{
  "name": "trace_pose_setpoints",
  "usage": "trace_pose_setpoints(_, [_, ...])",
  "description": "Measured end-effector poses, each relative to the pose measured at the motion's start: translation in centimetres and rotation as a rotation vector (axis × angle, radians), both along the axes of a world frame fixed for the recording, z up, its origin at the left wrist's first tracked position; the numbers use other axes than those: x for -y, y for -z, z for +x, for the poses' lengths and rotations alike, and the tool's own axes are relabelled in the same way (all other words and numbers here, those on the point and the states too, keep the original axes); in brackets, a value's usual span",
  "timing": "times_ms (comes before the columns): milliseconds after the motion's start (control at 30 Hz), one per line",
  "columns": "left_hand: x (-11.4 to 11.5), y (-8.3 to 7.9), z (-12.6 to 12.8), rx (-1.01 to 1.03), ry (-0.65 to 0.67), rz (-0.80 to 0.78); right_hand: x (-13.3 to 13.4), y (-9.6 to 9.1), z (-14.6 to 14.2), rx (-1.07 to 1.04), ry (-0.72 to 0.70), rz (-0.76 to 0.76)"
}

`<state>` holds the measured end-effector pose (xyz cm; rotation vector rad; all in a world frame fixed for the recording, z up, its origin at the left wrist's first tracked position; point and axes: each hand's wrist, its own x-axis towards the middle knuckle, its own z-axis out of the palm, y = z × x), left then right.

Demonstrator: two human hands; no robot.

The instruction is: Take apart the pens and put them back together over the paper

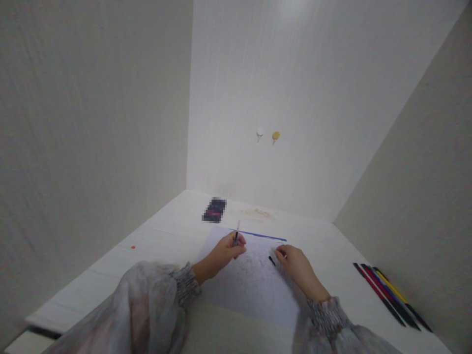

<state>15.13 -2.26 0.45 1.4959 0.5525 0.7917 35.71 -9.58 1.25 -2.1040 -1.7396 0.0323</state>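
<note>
My left hand (pixel 225 248) is closed around a slim pen (pixel 236 235) with a dark lower part and a pale upper end pointing upward. It hovers over the upper left of a white sheet of paper (pixel 243 297) covered in faint marks. Over the sheet's right side, my right hand (pixel 295 265) has its thumb and fingers pinched together. Just left of those fingertips is a short black piece (pixel 272 261). Whether it lies on the paper or is part of something in the pinch, I cannot tell. A blue strip (pixel 265 236) runs along the paper's top edge.
A blurred-out dark phone-like object (pixel 214 210) lies at the back left. Several coloured markers or pens (pixel 391 295) lie along the right wall. A small orange-red bit (pixel 133 247) is on the white table (pixel 162 241) at left. Two hooks (pixel 276 135) are on the back wall.
</note>
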Motion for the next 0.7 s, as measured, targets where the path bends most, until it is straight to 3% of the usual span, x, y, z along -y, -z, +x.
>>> trace_pose_setpoints(133, [-0.1, 0.0, 0.3, -0.079, -0.072, -0.016, -0.2, 1.1, -1.9, 0.273, 0.010, -0.141])
trace_pose_setpoints(300, [-0.2, 0.3, 0.5, -0.168, -0.090, -0.004, -0.4, 1.2, -3.0, 0.392, 0.008, -0.180])
trace_pose_setpoints(400, [-0.2, 0.5, 0.6, -0.179, -0.083, 0.018, -0.3, 0.5, -3.2, 0.269, -0.043, -0.065])
trace_pose_setpoints(533, [0.2, 0.4, 0.6, -0.174, -0.024, 0.023, 0.2, -0.4, -4.6, -0.077, -0.318, 0.132])
trace_pose_setpoints(700, [0.5, 0.1, 0.5, -0.158, 0.052, 0.013, 0.5, -0.2, -5.8, -0.252, -0.482, 0.217])
